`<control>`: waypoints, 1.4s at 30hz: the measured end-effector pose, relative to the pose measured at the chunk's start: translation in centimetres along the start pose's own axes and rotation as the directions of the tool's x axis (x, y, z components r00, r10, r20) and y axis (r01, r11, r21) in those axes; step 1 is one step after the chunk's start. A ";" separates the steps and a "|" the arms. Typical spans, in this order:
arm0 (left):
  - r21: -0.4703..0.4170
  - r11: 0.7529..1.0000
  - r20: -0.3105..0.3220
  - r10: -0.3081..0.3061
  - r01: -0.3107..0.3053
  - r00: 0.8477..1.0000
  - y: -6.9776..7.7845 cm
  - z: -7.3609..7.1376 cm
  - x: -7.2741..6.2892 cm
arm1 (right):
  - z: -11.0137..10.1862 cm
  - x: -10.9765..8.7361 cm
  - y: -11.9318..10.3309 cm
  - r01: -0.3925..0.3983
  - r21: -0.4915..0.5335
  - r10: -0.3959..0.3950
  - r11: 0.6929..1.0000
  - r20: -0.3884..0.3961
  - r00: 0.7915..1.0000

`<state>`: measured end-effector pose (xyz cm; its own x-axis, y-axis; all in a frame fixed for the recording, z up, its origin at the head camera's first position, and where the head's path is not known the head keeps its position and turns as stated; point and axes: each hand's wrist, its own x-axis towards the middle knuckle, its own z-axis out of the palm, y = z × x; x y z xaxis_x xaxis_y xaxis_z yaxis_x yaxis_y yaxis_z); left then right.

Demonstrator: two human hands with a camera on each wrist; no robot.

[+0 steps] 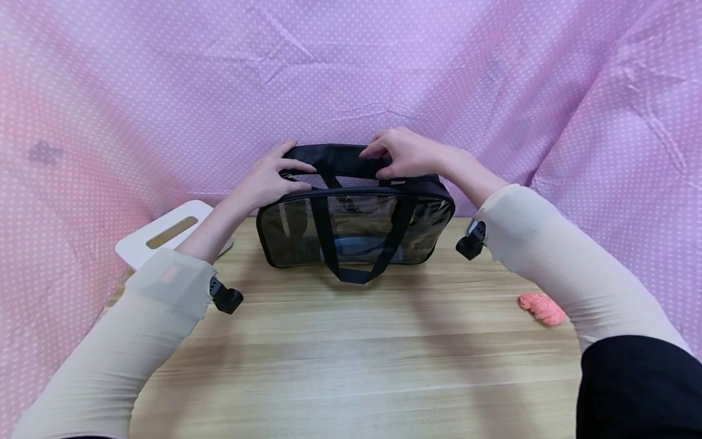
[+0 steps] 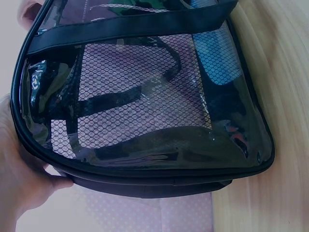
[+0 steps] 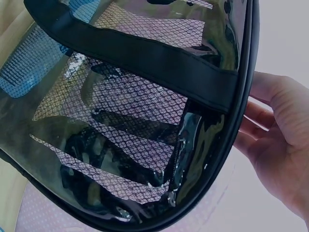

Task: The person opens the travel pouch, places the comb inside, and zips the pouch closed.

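A see-through bag with black trim stands upright on the table, its top partly unzipped. One black strap handle hangs down its front. My left hand holds the bag's upper left end, fingers spread over the top and thumb at the front rim. At the top right, my right hand grips the black top band with bent fingers and thumb. Behind the bag's edge, its fingers show in the right wrist view. Through the clear front and mesh, a blue item shows at the bottom; its kind is unclear.
A white board with a slot handle lies at the left edge of the wooden table. At the right lies a skein of pink yarn. A dotted pink-purple cloth hangs right behind the bag.
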<state>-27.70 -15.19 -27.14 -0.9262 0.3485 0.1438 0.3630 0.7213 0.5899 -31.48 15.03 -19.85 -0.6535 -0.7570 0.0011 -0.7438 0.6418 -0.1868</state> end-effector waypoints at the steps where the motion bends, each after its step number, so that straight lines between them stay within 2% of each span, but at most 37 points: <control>1: -0.004 1.000 -0.001 0.001 -0.001 1.000 0.0 0.0 0.0 | 0.0 0.0 0.0 0.000 0.002 0.000 1.000 -0.001 1.000; 12: -0.032 0.999 -0.024 0.023 -0.024 0.999 0.0 -0.1 -0.3 | 0.1 0.3 -0.3 -0.004 0.042 0.004 0.999 -0.005 1.000; 24: -0.169 0.981 -0.080 0.081 -0.094 0.994 -0.7 0.0 -1.3 | -0.1 0.7 -0.5 -0.029 0.072 0.030 0.997 -0.001 1.000; 29: -0.236 0.965 -0.134 0.088 -0.118 0.987 -1.3 -0.2 -2.2 | -0.2 0.8 -0.7 -0.022 0.091 0.023 0.996 -0.018 1.000; 34: -0.331 0.936 -0.242 0.040 -0.121 0.970 -1.6 -0.1 -3.4 | -0.3 1.4 -1.5 -0.003 0.096 0.007 0.995 -0.039 0.999; 38: -0.419 0.897 -0.338 -0.009 -0.142 0.941 -2.0 0.6 -4.6 | -0.5 2.1 -2.6 0.038 0.094 -0.031 0.995 -0.069 0.997; 42: -0.477 0.865 -0.421 -0.069 -0.156 0.905 -2.5 1.6 -5.9 | -0.6 3.2 -4.0 0.087 0.086 -0.077 0.993 -0.112 0.991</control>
<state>-23.01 -18.10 -30.76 -0.9057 0.0136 0.4237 0.4098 0.2840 0.8669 -30.68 10.11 -18.53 -0.6062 -0.7853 0.1259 -0.7827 0.5608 -0.2701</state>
